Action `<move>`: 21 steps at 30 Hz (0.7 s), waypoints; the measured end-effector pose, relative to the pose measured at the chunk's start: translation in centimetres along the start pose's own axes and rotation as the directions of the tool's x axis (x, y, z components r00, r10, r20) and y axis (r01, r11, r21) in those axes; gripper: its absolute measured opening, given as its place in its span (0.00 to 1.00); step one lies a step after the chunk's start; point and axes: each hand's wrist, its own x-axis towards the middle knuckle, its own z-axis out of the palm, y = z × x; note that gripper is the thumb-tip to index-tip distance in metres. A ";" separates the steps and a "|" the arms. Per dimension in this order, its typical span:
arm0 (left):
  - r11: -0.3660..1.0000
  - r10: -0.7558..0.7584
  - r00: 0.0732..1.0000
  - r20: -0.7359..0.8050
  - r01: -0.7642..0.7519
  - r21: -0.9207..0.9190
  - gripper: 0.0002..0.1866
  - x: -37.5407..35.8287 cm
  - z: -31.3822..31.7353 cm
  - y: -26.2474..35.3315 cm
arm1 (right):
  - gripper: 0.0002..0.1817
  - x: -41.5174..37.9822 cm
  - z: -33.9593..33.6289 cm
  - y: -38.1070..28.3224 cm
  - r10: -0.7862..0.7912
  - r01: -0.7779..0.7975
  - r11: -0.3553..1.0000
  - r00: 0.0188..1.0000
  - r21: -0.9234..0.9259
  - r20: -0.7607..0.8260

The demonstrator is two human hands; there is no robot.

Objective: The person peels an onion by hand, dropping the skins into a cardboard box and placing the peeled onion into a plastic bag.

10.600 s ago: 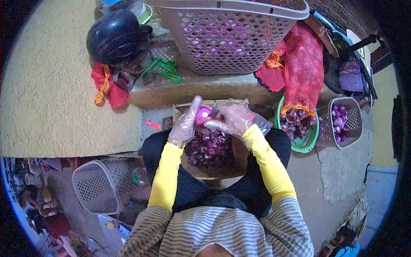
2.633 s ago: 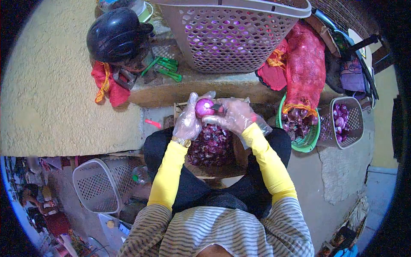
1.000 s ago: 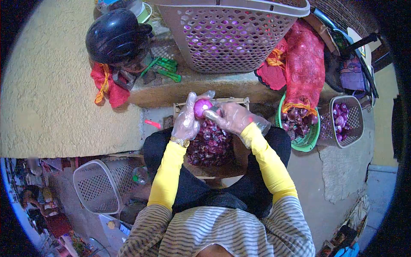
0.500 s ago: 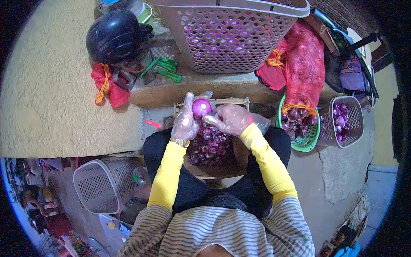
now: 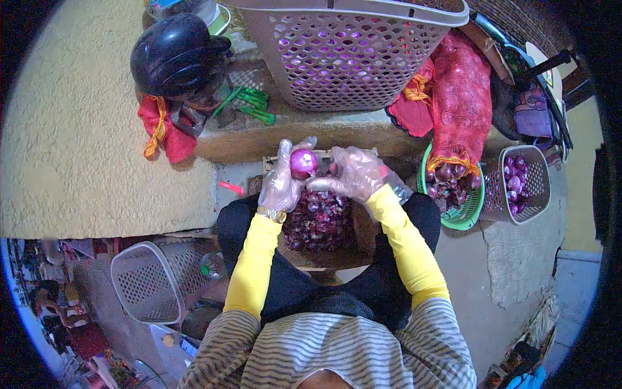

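Note:
My left hand (image 5: pixel 279 181), in a clear plastic glove, holds a peeled purple onion (image 5: pixel 303 163) between thumb and fingers. My right hand (image 5: pixel 356 174), also gloved, is closed just right of the onion. A bit of red shows at its palm, like the handle of a small tool; the rest is hidden by the fingers. Below both hands, between my knees, a box (image 5: pixel 364 243) holds a heap of dark red onion skins (image 5: pixel 317 227).
At right stand a green basket (image 5: pixel 465 222) and a grey basket (image 5: pixel 541 170) with onions. A red mesh sack (image 5: pixel 460 91) leans into the green one. A large perforated basket (image 5: pixel 363 94) and black helmet (image 5: pixel 172 55) stand ahead. Another basket (image 5: pixel 146 285) lies at left.
My right hand has tilted up and shifted slightly right, away from the onion. The left hand still holds the onion in nearly the same place.

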 end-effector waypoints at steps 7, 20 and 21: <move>0.993 -0.091 0.990 0.104 0.099 -0.070 0.36 0.0 -0.3 0.1 | 0.40 0.1 1.1 0.3 -0.006 0.001 0.999 0.995 -0.049 -0.101; 0.996 -0.058 0.992 0.115 0.065 -0.054 0.36 -0.1 0.1 0.1 | 0.41 0.5 0.8 0.5 0.078 -0.078 0.997 0.995 0.014 0.058; 0.995 -0.067 0.991 0.114 0.074 -0.060 0.36 -0.4 0.6 0.6 | 0.42 0.5 0.7 0.4 0.089 -0.090 0.996 0.992 0.008 0.089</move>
